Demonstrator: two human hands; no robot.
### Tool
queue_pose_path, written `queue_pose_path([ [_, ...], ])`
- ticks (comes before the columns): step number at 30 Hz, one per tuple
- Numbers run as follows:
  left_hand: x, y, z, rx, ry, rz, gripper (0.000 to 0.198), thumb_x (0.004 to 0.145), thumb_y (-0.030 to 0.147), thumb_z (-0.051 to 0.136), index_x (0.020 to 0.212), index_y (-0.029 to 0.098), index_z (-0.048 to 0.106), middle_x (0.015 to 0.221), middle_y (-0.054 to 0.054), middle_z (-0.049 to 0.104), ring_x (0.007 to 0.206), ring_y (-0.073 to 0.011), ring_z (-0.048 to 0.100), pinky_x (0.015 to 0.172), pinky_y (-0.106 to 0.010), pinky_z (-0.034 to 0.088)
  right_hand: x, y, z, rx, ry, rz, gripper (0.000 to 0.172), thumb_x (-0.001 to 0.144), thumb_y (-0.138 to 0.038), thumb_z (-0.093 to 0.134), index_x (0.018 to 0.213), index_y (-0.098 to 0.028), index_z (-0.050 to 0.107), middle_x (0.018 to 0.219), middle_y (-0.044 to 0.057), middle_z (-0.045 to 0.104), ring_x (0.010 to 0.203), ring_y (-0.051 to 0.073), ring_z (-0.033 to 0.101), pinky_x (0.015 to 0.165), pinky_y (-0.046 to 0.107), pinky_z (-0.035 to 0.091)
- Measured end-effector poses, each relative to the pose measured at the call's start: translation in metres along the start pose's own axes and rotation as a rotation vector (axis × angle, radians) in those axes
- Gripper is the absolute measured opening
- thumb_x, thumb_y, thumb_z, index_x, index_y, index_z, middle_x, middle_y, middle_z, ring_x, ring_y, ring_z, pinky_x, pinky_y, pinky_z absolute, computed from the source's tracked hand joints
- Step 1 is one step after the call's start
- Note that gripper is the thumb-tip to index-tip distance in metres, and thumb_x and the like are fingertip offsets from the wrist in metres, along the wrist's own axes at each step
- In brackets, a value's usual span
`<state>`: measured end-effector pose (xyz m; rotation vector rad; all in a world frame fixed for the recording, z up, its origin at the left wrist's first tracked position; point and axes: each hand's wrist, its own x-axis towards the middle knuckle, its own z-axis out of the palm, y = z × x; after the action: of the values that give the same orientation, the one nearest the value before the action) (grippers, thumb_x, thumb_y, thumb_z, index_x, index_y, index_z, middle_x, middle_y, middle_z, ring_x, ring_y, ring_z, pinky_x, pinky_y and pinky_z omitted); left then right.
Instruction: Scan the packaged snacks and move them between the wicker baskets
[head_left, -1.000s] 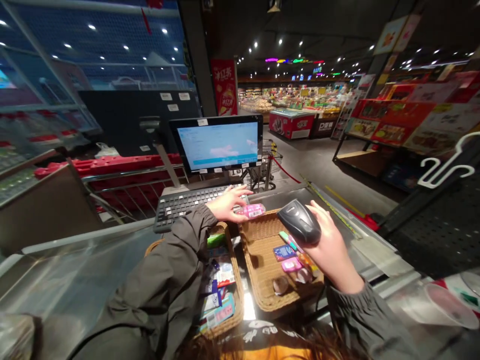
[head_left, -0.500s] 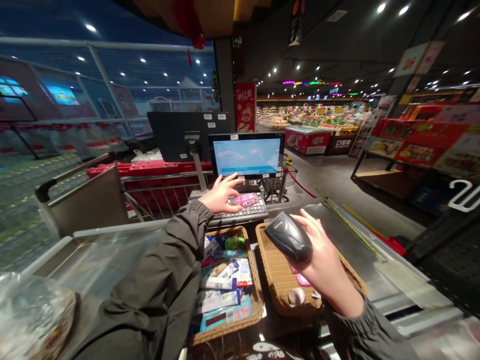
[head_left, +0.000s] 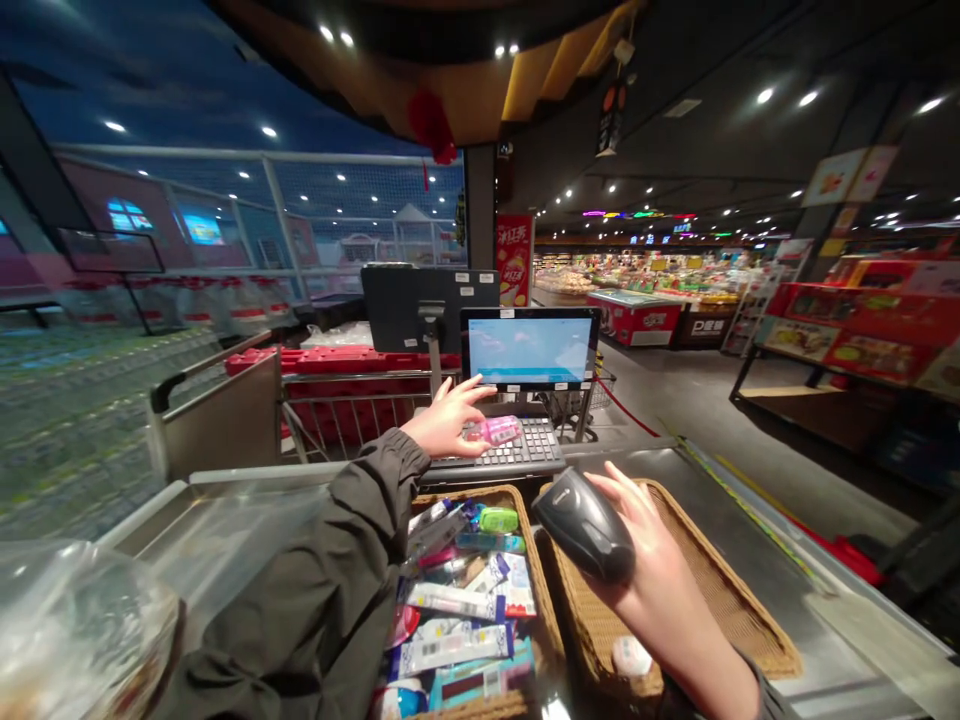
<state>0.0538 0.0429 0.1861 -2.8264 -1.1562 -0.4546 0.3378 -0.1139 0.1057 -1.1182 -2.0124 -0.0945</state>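
Note:
My left hand [head_left: 448, 420] pinches a small pink package [head_left: 501, 431] by its left end, above the black keyboard [head_left: 536, 445]; its barcode side faces me. A black handheld barcode scanner [head_left: 585, 525] is in my right hand [head_left: 649, 545], its head tilted up and left toward the package. Below my left hand stands a wicker basket [head_left: 551, 610] full of packaged goods, among them several white-and-blue sticks [head_left: 454, 601] and a green packet [head_left: 499, 519]. Under my right hand is a second wicker basket [head_left: 739, 590] with a small white round item [head_left: 631, 656] in it.
A lit monitor [head_left: 531, 348] stands behind the keyboard, with a second screen [head_left: 416, 310] turned away beside it. Clear plastic bags [head_left: 82, 620] lie at the left on the metal counter [head_left: 255, 515]. A shopping cart [head_left: 352, 425] stands beyond the counter.
The whole view has shifted, so the counter and monitor appear lower and further right. Both hands keep their holds; the scanner and pink package stay in nearly the same relation to each other.

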Motion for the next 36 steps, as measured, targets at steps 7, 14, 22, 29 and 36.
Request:
queue_pose_path([
  [7,-0.013,-0.007,-0.006,-0.011,0.008,-0.002,0.022,0.073,0.037,0.075,0.089,0.021,0.076,0.156,-0.010,0.045,0.151,-0.0398,0.024,0.118,-0.073,0.008,-0.001,-0.010,0.008,0.008,0.028,-0.012,0.046,0.082,-0.024,0.061,0.127,-0.022,0.061,0.135,0.016,0.060,0.141,0.042,0.042,0.110,0.072,0.036],
  [14,-0.026,-0.015,-0.007,0.003,0.000,0.013,0.021,0.074,0.039,0.073,0.084,0.020,0.075,0.155,-0.010,0.046,0.151,-0.0392,0.024,0.118,-0.073,0.007,0.000,-0.019,0.015,0.017,0.019,-0.033,0.046,0.082,-0.022,0.061,0.128,-0.022,0.059,0.136,0.016,0.059,0.142,0.042,0.040,0.107,0.070,0.040],
  [22,-0.034,-0.022,-0.007,-0.004,-0.022,-0.009,0.022,0.074,0.039,0.073,0.086,0.021,0.075,0.156,-0.010,0.044,0.151,-0.0392,0.023,0.118,-0.072,0.005,-0.003,-0.027,0.020,0.036,-0.013,-0.040,0.047,0.082,-0.019,0.059,0.129,-0.024,0.055,0.130,0.014,0.063,0.139,0.041,0.044,0.108,0.071,0.039],
  [29,-0.039,-0.022,0.000,-0.019,-0.036,-0.033,0.023,0.074,0.040,0.073,0.085,0.019,0.075,0.155,-0.011,0.045,0.151,-0.0390,0.024,0.118,-0.071,0.004,-0.006,-0.032,0.021,0.058,-0.013,0.009,0.048,0.082,-0.025,0.064,0.129,-0.024,0.054,0.133,0.015,0.061,0.139,0.041,0.044,0.109,0.070,0.038],
  [36,-0.053,-0.023,0.017,-0.003,-0.114,-0.047,0.023,0.075,0.041,0.072,0.084,0.021,0.076,0.154,-0.010,0.047,0.151,-0.0392,0.024,0.118,-0.072,0.004,-0.007,-0.031,0.028,0.051,-0.053,0.025,0.040,0.083,-0.028,0.064,0.123,-0.022,0.060,0.132,0.016,0.061,0.139,0.040,0.044,0.112,0.069,0.034],
])
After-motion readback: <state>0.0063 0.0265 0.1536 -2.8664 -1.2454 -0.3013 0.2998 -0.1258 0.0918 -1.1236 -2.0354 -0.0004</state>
